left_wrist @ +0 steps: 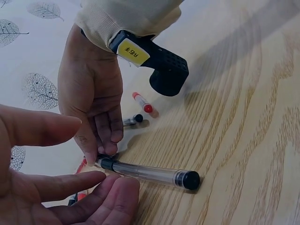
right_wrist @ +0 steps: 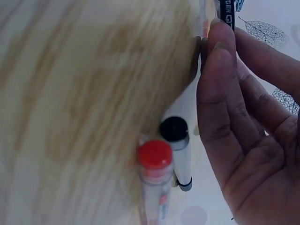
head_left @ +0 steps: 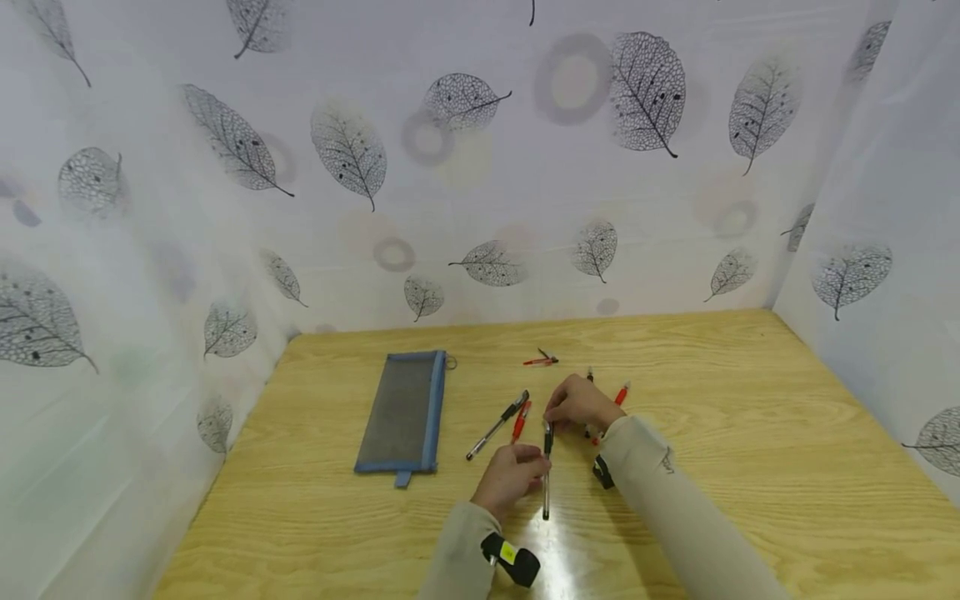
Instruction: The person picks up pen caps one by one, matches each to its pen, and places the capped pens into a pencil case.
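Note:
My right hand (head_left: pixel 583 402) pinches the black-capped end of a clear gel pen (head_left: pixel 547 483) between thumb and fingers. In the right wrist view, lettering shows on the pen's dark clip (right_wrist: pixel 227 13) at the fingertips. The pen's clear barrel (left_wrist: pixel 149 172) slants down to a black end plug. My left hand (head_left: pixel 512 479) is beside the barrel, its thumb held apart and its fingers extended; whether the fingertips touch the pen I cannot tell. Left of the hands lie another black gel pen (head_left: pixel 495 428) and a red pen (head_left: pixel 521 422).
A grey mesh zip pouch (head_left: pixel 400 412) with blue edging lies on the wooden table (head_left: pixel 300 517) at the left. Under the right forearm are a red pen (head_left: pixel 622 394) and a black pen (right_wrist: pixel 180 150). Small red and black pen-like pieces (head_left: pixel 542 361) lie further back.

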`<move>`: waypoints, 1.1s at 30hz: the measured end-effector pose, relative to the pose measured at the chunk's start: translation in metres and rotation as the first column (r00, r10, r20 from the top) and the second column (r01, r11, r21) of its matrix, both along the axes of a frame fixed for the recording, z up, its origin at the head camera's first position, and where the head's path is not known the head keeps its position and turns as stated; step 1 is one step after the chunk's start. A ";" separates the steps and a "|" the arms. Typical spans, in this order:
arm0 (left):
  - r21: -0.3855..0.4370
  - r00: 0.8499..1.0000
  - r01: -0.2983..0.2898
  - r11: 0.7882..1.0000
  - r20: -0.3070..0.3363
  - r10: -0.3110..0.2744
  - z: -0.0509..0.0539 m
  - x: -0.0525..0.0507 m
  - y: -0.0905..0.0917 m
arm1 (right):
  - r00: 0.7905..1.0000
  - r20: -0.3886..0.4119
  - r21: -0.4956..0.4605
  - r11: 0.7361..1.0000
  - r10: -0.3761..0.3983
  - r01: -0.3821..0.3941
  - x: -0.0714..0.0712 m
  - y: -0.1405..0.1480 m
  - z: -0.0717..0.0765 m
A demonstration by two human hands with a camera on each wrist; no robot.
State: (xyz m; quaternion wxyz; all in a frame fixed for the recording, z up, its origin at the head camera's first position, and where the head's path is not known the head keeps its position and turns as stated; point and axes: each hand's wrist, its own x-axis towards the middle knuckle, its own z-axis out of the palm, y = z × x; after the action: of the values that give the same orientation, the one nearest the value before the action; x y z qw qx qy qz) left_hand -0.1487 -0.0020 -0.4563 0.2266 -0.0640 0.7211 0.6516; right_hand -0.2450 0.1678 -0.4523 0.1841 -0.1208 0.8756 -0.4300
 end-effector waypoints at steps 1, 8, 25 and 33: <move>-0.014 1.000 0.003 1.000 0.005 -0.003 0.001 0.000 0.000 | 1.000 0.004 -0.001 1.000 -0.006 0.006 0.000 0.000 0.000; -0.062 0.999 0.032 0.998 -0.023 -0.033 0.003 0.001 -0.003 | 0.999 0.029 -0.017 0.999 -0.028 0.028 0.001 0.000 -0.003; -0.078 0.996 -0.026 0.997 -0.091 0.018 0.008 0.002 -0.002 | 0.997 0.043 -0.072 0.996 -0.058 0.061 0.007 0.012 0.004; -0.038 0.987 -0.056 0.998 -0.152 0.049 0.006 -0.009 0.008 | 0.994 0.004 -0.159 0.981 -0.108 0.107 0.020 0.041 0.019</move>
State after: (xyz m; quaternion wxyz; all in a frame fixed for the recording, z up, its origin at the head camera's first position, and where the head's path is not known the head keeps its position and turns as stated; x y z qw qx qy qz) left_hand -0.1576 0.0065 -0.4506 0.1526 -0.0382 0.7479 0.6449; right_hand -0.2251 0.2088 -0.4336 0.1485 -0.0888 0.8440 -0.5076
